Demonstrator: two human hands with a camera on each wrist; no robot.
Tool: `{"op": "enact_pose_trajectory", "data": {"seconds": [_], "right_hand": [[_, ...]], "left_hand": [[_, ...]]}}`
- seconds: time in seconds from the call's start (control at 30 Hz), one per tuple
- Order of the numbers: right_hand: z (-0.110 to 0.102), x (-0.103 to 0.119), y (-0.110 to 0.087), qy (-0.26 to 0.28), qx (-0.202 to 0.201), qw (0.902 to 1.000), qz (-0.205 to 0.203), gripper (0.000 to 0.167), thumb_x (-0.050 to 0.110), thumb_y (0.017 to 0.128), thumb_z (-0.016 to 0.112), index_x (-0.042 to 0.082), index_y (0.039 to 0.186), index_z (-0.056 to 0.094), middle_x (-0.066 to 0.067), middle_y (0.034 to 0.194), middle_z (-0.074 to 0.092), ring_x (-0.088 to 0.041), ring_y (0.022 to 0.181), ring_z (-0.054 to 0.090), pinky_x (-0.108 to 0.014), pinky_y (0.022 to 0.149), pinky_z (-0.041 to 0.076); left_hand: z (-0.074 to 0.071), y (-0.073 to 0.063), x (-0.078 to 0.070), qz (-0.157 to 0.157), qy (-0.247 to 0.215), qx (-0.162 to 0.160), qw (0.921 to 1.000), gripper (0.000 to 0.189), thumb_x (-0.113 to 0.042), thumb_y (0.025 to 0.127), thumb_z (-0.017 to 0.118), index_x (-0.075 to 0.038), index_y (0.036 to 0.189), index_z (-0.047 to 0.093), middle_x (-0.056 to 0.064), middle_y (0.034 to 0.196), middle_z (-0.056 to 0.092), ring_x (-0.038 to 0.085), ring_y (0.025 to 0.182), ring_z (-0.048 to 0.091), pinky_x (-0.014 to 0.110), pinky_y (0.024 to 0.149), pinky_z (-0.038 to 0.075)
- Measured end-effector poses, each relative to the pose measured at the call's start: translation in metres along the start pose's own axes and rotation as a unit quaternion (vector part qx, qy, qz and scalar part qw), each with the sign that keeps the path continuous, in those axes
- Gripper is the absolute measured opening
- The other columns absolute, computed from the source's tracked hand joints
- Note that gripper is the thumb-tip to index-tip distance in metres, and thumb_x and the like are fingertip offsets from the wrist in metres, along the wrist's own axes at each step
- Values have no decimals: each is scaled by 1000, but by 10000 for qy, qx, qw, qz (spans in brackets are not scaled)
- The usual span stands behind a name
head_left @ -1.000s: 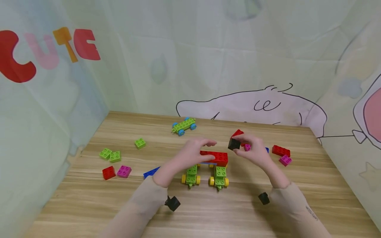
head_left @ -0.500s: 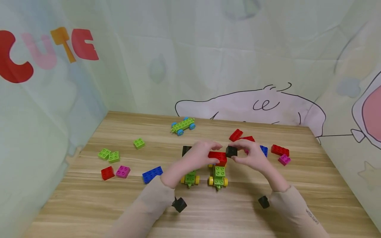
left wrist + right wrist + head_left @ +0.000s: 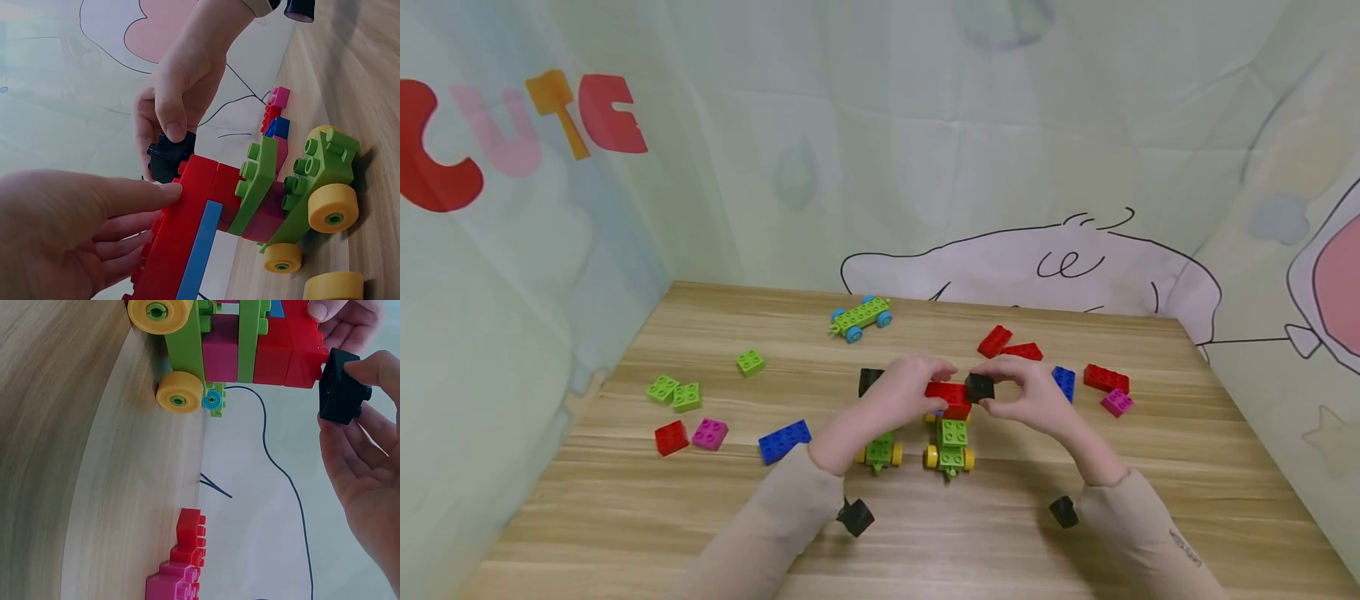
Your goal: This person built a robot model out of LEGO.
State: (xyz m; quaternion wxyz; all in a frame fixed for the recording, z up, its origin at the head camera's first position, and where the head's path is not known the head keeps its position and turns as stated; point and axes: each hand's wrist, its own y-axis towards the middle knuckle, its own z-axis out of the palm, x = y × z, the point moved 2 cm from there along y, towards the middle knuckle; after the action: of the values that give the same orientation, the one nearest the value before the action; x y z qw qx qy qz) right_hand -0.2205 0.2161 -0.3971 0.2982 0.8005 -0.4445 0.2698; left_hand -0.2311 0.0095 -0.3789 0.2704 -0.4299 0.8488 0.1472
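In the head view, my right hand (image 3: 1033,393) pinches a black toy brick (image 3: 980,388) between thumb and fingers. The black brick is right at the studs on the end of a long red brick (image 3: 304,353), which tops a built toy. My left hand (image 3: 902,393) grips the red part, with its thumb on the near side and its fingers behind. Under the red bricks are a blue plate (image 3: 199,250), green plates, magenta bricks (image 3: 220,357) and two green wheeled bases (image 3: 952,458) with yellow wheels. Another black brick (image 3: 870,379) shows beyond my left hand, partly hidden.
Loose bricks lie around: a blue brick (image 3: 784,442), a red (image 3: 671,437) and a magenta (image 3: 710,433) at left, several green ones (image 3: 687,397), and red (image 3: 1106,378), blue (image 3: 1063,383) and magenta at right. A green car base (image 3: 861,317) with blue wheels stands at the back.
My right hand has brought the black brick down and left to the end of the red brick. My left hand has shifted slightly right along the red brick.
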Motion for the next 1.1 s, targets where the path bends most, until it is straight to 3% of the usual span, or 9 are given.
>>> {"op": "enact_pose_trajectory", "data": {"seconds": [0.17,0.4,1.1], "right_hand": [[1,-1,1,-89,59,9999,0,36,1,80,74,6,115,70,-8,110,68,-23,98,66,-48,94,51],[1,1,2,-125,94,9999,-17,36,1,79,75,5,115,70,-9,111,68,-24,98,66,-50,93,53],[1,2,6,-193,286,9994,-32,35,2,80,75,3,115,70,-12,112,70,-27,98,65,-54,92,53]], "left_hand": [[1,1,0,-151,-43,70,9999,45,-14,87,74,-6,130,62,7,126,67,21,116,63,33,97,52],[1,3,0,-331,-54,171,9993,46,-16,88,74,-7,131,61,6,126,67,20,117,62,34,99,51],[2,4,1,-240,32,82,9997,46,-16,86,76,-6,129,63,6,123,69,20,115,63,33,99,51]]}}
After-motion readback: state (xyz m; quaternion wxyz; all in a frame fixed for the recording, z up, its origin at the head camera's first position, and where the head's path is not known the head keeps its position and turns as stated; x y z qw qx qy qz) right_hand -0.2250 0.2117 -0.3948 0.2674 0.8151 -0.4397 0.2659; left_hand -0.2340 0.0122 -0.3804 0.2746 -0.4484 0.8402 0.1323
